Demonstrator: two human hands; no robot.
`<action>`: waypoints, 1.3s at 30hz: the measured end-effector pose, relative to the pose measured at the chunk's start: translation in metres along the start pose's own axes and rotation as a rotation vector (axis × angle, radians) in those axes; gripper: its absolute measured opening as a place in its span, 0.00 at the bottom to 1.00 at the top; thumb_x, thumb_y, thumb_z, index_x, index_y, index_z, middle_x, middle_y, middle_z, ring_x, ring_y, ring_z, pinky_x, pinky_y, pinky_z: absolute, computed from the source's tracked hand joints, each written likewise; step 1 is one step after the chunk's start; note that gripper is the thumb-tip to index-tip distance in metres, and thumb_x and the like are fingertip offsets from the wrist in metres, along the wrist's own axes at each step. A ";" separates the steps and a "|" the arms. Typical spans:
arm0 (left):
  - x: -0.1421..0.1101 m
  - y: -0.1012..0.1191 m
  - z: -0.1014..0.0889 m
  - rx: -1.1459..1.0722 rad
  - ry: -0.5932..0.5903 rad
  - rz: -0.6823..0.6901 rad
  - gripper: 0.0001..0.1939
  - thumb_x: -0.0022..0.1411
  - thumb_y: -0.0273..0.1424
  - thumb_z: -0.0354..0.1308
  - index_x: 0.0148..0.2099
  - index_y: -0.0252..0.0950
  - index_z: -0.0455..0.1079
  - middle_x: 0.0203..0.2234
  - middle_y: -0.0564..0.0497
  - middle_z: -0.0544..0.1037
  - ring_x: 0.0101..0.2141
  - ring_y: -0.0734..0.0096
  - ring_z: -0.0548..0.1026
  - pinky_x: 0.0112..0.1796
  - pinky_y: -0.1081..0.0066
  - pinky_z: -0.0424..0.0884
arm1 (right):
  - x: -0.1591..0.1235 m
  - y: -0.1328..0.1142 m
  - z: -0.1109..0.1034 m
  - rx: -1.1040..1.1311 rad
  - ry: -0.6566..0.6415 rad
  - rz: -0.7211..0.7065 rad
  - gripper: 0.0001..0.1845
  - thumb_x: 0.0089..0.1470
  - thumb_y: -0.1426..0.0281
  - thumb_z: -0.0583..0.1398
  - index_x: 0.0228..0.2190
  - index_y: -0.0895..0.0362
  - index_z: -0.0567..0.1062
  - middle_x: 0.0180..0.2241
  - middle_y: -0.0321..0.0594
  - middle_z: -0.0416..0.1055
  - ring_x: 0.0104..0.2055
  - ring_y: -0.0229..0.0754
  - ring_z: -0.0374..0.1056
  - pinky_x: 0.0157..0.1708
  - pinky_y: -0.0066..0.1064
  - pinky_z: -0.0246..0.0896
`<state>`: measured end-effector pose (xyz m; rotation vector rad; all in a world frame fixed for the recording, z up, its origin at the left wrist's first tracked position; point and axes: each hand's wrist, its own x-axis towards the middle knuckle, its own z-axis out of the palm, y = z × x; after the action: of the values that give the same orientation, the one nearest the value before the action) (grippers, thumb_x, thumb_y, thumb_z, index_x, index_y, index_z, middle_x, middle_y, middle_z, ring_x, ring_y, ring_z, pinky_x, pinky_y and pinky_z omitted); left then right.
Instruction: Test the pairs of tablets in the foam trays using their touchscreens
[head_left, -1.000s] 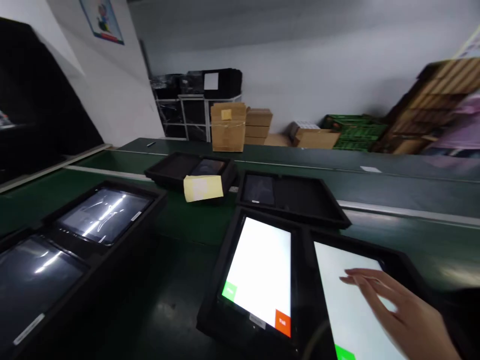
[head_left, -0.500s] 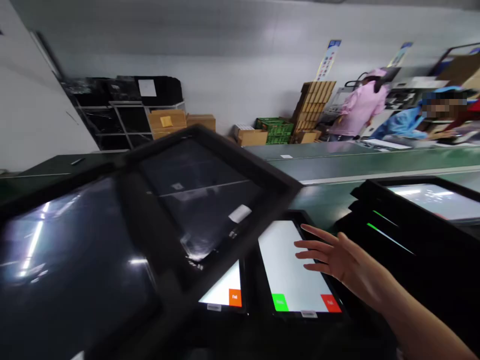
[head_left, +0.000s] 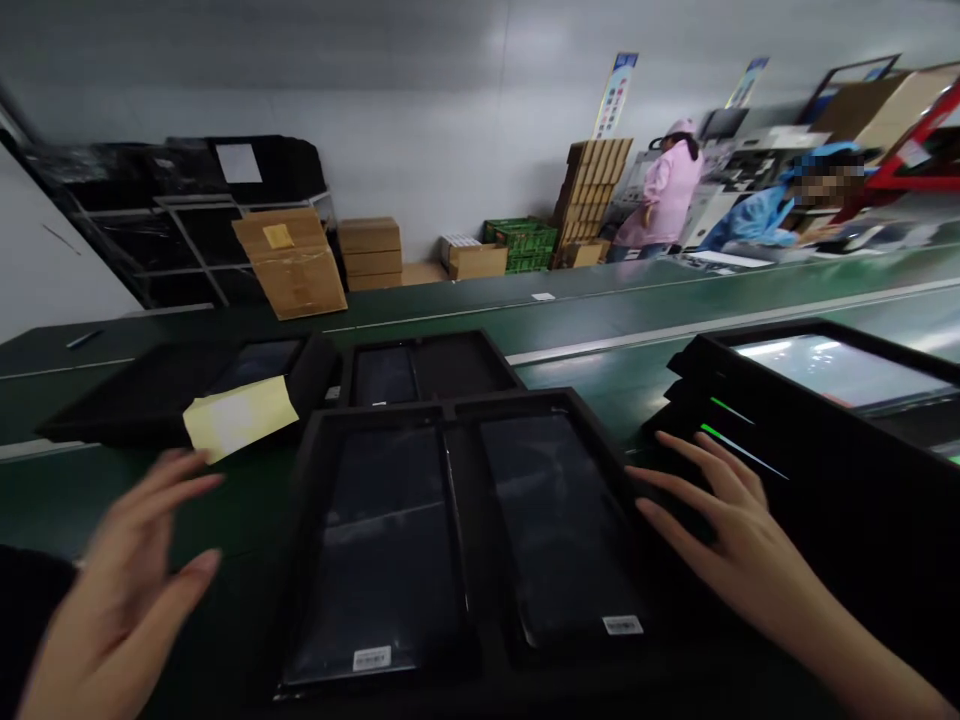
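A black two-compartment tray lies flat in front of me. In its left compartment is a dark-screened tablet, and its right compartment holds another dark tablet. Each has a small barcode label at its near end. My left hand is off the tray's left side, open and a little blurred, holding nothing. Fingers spread, my right hand is at the tray's right edge; whether the fingertips touch it I cannot tell.
On the right stands a stack of black trays topped by a lit tablet. Behind are another tray and, at left, a black tray with a yellow paper. Two people work beyond the green bench.
The tray with the tablets, tilted up at left before, now lies flat over where lit tablets showed. My left hand has come into view, apart from the tray.
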<state>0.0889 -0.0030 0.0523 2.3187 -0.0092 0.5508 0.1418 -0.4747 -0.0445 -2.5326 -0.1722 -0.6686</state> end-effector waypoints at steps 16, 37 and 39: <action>0.093 0.034 0.179 0.457 -0.706 0.147 0.51 0.57 0.43 0.59 0.75 0.34 0.39 0.73 0.35 0.32 0.70 0.43 0.28 0.66 0.41 0.33 | 0.053 -0.008 0.056 0.039 -0.170 0.108 0.29 0.55 0.46 0.59 0.44 0.57 0.81 0.65 0.48 0.62 0.72 0.65 0.44 0.62 0.63 0.59; 0.126 0.029 0.196 0.485 -0.600 0.208 0.32 0.61 0.30 0.50 0.66 0.24 0.59 0.61 0.33 0.68 0.61 0.43 0.64 0.63 0.48 0.51 | 0.067 0.000 0.066 0.066 -0.020 0.114 0.32 0.57 0.40 0.53 0.45 0.49 0.81 0.57 0.45 0.71 0.65 0.62 0.57 0.60 0.63 0.57; 0.130 0.032 0.189 0.447 -0.612 0.187 0.33 0.60 0.30 0.52 0.67 0.25 0.59 0.62 0.33 0.66 0.62 0.45 0.63 0.63 0.50 0.53 | 0.066 -0.003 0.061 0.077 0.012 0.083 0.29 0.58 0.42 0.54 0.45 0.48 0.80 0.56 0.45 0.72 0.64 0.61 0.59 0.60 0.62 0.58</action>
<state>0.2744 -0.1331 0.0042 2.8564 -0.4358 -0.1062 0.2246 -0.4416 -0.0560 -2.4467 -0.0870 -0.6329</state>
